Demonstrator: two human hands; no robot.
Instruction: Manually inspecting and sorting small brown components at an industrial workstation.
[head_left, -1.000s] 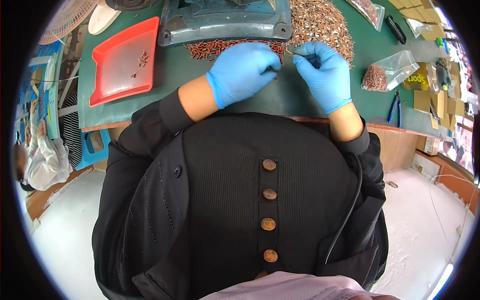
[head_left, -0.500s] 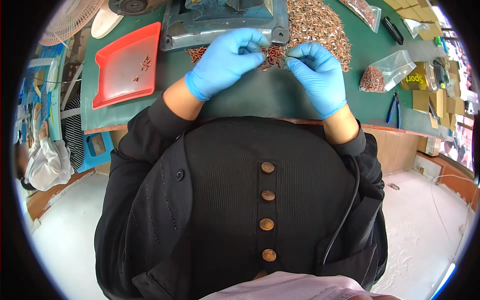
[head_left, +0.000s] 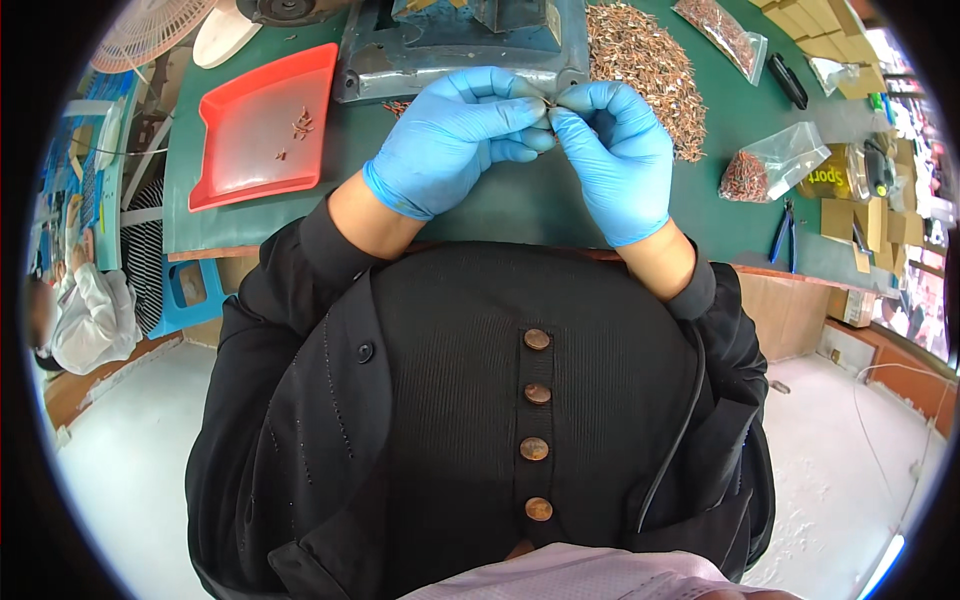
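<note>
A: What are the two hands doing?

B: Both wear blue gloves and meet over the green table [head_left: 500, 215]. The left hand [head_left: 455, 140] and the right hand [head_left: 615, 160] have their fingertips pressed together, pinching a tiny metal part [head_left: 549, 102] between them. It is too small to make out its shape.

A: Where exactly is that part?

B: Just in front of the grey machine base [head_left: 460, 50], held above the table, close to the pile of small copper pieces [head_left: 640, 70] on the right.

A: Anything else around?

B: A red tray [head_left: 262, 130] lies well to the left with a few copper bits in it. On the right, a clear bag [head_left: 765, 170] of the same pieces sits near blue-handled pliers [head_left: 782, 228]. A white fan [head_left: 150, 30] stands at the far left corner.
</note>
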